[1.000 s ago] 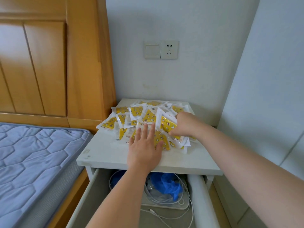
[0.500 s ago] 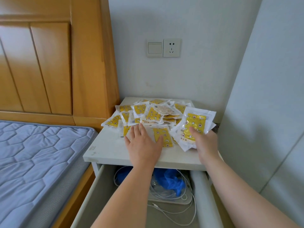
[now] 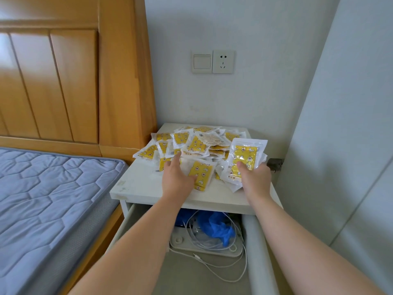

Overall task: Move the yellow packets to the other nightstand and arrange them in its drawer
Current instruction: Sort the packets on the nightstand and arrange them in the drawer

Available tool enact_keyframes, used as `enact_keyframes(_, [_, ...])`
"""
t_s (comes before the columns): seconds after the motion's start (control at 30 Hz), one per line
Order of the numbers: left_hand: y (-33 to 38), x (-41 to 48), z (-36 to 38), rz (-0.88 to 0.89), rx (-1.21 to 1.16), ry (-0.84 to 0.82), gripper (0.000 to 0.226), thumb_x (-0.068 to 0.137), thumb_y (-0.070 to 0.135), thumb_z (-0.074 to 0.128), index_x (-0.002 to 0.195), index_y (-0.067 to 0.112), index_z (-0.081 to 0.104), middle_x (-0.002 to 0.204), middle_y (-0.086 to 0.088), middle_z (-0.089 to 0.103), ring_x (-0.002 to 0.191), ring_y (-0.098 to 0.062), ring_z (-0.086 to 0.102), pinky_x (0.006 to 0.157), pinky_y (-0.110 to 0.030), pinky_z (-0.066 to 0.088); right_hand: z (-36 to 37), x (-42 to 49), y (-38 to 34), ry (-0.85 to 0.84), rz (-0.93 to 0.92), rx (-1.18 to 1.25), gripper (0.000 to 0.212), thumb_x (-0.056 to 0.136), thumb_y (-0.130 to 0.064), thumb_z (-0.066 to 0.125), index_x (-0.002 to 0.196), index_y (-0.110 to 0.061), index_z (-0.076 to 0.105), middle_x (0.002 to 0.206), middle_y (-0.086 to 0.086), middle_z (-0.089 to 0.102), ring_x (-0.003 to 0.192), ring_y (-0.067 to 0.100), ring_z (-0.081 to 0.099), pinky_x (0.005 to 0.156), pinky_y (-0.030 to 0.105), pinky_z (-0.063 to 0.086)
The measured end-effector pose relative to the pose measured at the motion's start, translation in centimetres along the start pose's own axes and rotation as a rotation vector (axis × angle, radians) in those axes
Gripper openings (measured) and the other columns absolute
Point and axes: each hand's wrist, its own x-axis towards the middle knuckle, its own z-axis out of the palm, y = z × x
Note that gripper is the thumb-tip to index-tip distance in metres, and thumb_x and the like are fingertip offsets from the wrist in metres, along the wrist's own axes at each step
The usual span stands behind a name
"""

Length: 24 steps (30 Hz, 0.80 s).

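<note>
A heap of yellow packets in clear wrappers covers the back half of the white nightstand top. My right hand grips a bundle of several packets, lifted over the right side of the top, thumb on the front one. My left hand lies flat on the loose packets at the front of the heap, fingers straight, thumb touching a single packet.
The nightstand's drawer stands pulled out below my arms, holding white cables, a white pad and blue plastic. A bed with a grey mattress and wooden headboard is on the left. A wall closes in on the right.
My right hand has pulled a bundle of packets off the heap and lifted it to the right. My left hand stayed on the front packets, sliding slightly left.
</note>
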Motion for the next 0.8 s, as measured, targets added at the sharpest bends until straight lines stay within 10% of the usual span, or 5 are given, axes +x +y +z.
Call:
enact_keyframes(0.17, [1.0,0.6,-1.9,-0.230,-0.118,-0.070,0.099,0.079,0.004,0.076,0.153,0.022,0.014,0.151,-0.007,0.036,0.133,-0.027,0.041,0.099,-0.037,0.042,0.0,0.0,0.0,-0.002,0.009,0.003,0.017,0.086,-0.018,0.066,0.100,-0.010,0.063,0.094,0.002,0.066,0.086,0.020,0.062,0.070,0.027,0.048])
enact_keyframes(0.4, [0.8,-1.3,-3.6,-0.405,-0.322,-0.081,0.070,0.074,0.003,0.079,0.137,0.013,0.050,0.124,-0.009,0.062,0.114,-0.030,0.057,0.098,-0.042,0.047,-1.0,-1.4,-0.8,0.010,0.062,0.098,0.018,0.084,-0.020,0.068,0.098,-0.010,0.062,0.094,0.003,0.066,0.088,0.020,0.063,0.075,0.028,0.047])
enact_keyframes(0.6, [-0.8,-6.3,-5.1,-0.423,-0.605,-0.121,0.019,0.078,-0.003,0.073,0.093,0.008,0.067,0.093,-0.010,0.071,0.095,-0.031,0.067,0.090,-0.048,0.053,-3.0,-7.3,-0.8,0.011,0.327,0.495,0.009,0.083,-0.020,0.073,0.088,-0.021,0.066,0.080,-0.007,0.071,0.083,0.019,0.069,0.080,0.040,0.055])
enact_keyframes(0.8, [-5.6,-14.3,-6.8,-0.568,-0.709,-0.219,0.013,0.093,0.004,0.058,0.106,0.007,0.060,0.104,-0.011,0.068,0.100,-0.029,0.065,0.093,-0.047,0.051,-3.4,-15.6,2.5,-0.286,0.651,0.456,0.010,0.084,-0.013,0.069,0.092,-0.016,0.066,0.094,0.006,0.072,0.085,0.024,0.069,0.083,0.042,0.054])
